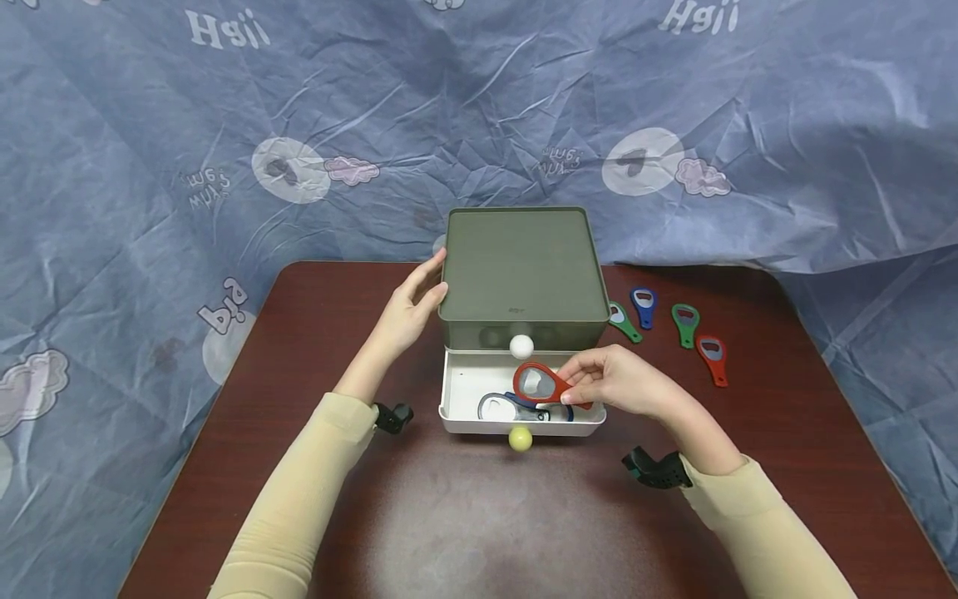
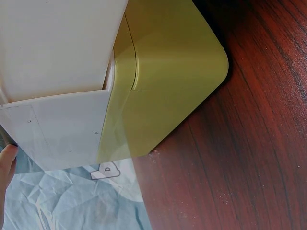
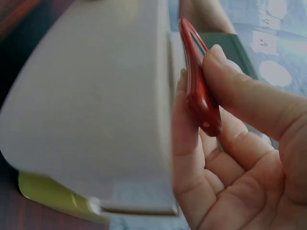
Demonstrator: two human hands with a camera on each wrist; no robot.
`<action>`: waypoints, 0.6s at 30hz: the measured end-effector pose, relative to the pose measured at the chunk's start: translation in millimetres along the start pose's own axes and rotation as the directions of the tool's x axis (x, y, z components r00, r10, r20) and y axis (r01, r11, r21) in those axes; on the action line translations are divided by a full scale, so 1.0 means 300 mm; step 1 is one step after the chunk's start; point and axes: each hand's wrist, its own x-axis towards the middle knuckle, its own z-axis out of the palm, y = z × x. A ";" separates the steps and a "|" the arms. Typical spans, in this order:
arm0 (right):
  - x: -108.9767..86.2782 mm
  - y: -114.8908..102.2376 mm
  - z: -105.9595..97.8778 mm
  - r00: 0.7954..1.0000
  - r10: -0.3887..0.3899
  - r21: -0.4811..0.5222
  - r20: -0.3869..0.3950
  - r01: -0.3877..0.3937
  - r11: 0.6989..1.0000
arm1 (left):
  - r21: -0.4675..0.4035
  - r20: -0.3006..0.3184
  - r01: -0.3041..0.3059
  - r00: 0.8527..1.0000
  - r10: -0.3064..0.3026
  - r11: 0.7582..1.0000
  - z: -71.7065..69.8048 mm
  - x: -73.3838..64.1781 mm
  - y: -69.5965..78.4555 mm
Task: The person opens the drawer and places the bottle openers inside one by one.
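A red bottle opener (image 1: 536, 383) is pinched between thumb and fingers of my right hand (image 1: 624, 381), over the pulled-out white lower drawer (image 1: 464, 378) of a small cabinet. The right wrist view shows the same bottle opener (image 3: 199, 86) edge-on, beside the drawer wall (image 3: 96, 96). My left hand (image 1: 407, 309) rests with extended fingers against the left side of the cabinet's dark green upper part (image 1: 524, 258). Inside the drawer lie a blue bottle opener (image 1: 516, 400) and a grey ring-shaped item (image 1: 482, 406), partly overlapping. Only a fingertip (image 2: 7, 160) of the left hand shows in the left wrist view.
Right of the cabinet lie a blue opener (image 1: 644, 307), green openers (image 1: 685, 324) and a red opener (image 1: 713, 359). A white knob (image 1: 521, 347) marks the shut upper drawer, a yellow knob (image 1: 520, 438) the lower one. Blue patterned cloth (image 1: 374, 108) hangs behind the brown table (image 1: 337, 333).
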 end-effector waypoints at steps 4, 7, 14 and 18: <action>0.031 -0.001 0.038 0.999 -0.014 -0.070 -0.028 0.012 0.997 | -0.005 -0.006 -0.008 1.000 0.008 1.000 -0.003 0.018 -0.052; 0.046 -0.008 0.067 0.996 -0.033 -0.142 -0.080 0.021 0.990 | -0.001 -0.010 -0.021 1.000 0.021 1.000 -0.003 0.021 -0.065; 0.071 -0.008 0.124 0.985 -0.031 -0.187 -0.169 -0.001 0.982 | -0.001 -0.013 -0.023 1.000 0.023 1.000 -0.001 0.025 -0.071; 0.081 -0.007 0.139 0.983 -0.049 -0.205 -0.179 0.011 0.979 | -0.008 -0.014 -0.013 1.000 0.013 1.000 -0.001 0.023 -0.070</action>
